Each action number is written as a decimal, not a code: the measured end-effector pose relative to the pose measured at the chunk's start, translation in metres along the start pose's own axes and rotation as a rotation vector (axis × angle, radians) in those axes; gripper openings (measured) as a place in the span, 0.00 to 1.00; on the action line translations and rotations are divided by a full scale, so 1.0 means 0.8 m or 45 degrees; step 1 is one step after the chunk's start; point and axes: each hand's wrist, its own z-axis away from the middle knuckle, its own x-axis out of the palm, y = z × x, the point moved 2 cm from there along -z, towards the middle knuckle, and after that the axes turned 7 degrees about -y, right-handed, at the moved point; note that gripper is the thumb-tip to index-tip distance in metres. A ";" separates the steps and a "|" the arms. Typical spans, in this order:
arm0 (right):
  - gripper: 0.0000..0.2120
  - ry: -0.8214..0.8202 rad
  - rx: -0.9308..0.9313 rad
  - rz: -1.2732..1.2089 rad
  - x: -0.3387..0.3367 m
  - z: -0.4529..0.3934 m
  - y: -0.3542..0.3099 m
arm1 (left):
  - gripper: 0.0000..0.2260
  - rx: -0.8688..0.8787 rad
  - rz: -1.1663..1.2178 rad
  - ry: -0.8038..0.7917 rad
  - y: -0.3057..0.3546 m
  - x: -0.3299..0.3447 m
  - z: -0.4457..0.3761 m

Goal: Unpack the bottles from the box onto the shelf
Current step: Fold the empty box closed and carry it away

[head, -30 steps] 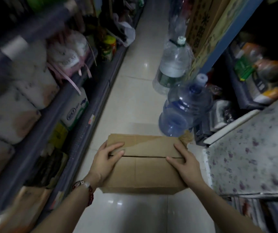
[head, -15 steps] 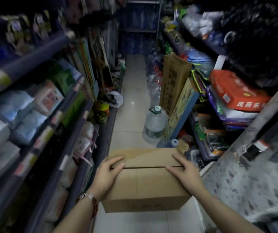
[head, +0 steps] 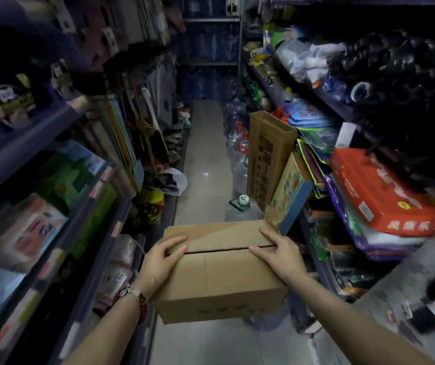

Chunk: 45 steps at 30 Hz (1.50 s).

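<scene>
Carried further up the aisle since half a second ago, with the left shelf (head: 61, 122) and right shelf (head: 324, 98) now looming closer and the cardboard box (head: 221, 280) riding higher, flaps closed. Held off the floor between left hand (head: 158, 262) and right hand (head: 279, 256), each grip clamped over a top edge. Just beyond the box, a green-capped water jug (head: 241, 206).
</scene>
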 end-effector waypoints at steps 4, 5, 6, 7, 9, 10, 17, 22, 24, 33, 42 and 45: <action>0.32 -0.041 -0.027 0.018 -0.014 -0.085 -0.033 | 0.18 -0.044 -0.011 0.032 0.014 -0.028 -0.071; 0.32 -0.045 -0.036 0.014 -0.015 -0.105 -0.041 | 0.16 -0.061 -0.013 0.046 0.014 -0.036 -0.088; 0.32 -0.053 -0.041 0.007 -0.015 -0.124 -0.047 | 0.15 -0.065 -0.025 0.060 0.015 -0.043 -0.106; 0.32 -0.067 -0.040 0.001 -0.014 -0.142 -0.053 | 0.14 -0.072 -0.039 0.064 0.015 -0.050 -0.123; 0.32 -0.096 -0.023 -0.006 -0.009 -0.181 -0.061 | 0.14 -0.084 -0.062 0.056 0.010 -0.064 -0.159; 0.32 -0.107 -0.010 -0.008 -0.005 -0.202 -0.064 | 0.14 -0.092 -0.065 0.051 0.006 -0.070 -0.178; 0.31 -0.103 -0.004 -0.022 0.041 -0.366 -0.088 | 0.10 -0.141 0.003 0.024 -0.040 -0.117 -0.334; 0.30 -0.073 0.064 -0.039 0.056 -0.470 -0.106 | 0.11 -0.174 0.057 -0.056 -0.053 -0.146 -0.455; 0.31 -0.056 0.102 -0.030 0.056 -0.502 -0.109 | 0.13 -0.205 0.077 -0.096 -0.053 -0.154 -0.496; 0.32 -0.125 0.202 -0.073 0.069 -0.686 -0.095 | 0.13 -0.344 0.087 -0.124 -0.081 -0.170 -0.683; 0.31 -0.206 0.225 -0.041 0.118 -0.883 -0.051 | 0.20 -0.437 0.194 -0.165 -0.164 -0.162 -0.850; 0.31 -0.240 0.219 -0.027 0.143 -0.912 -0.037 | 0.27 -0.483 0.163 -0.223 -0.188 -0.158 -0.868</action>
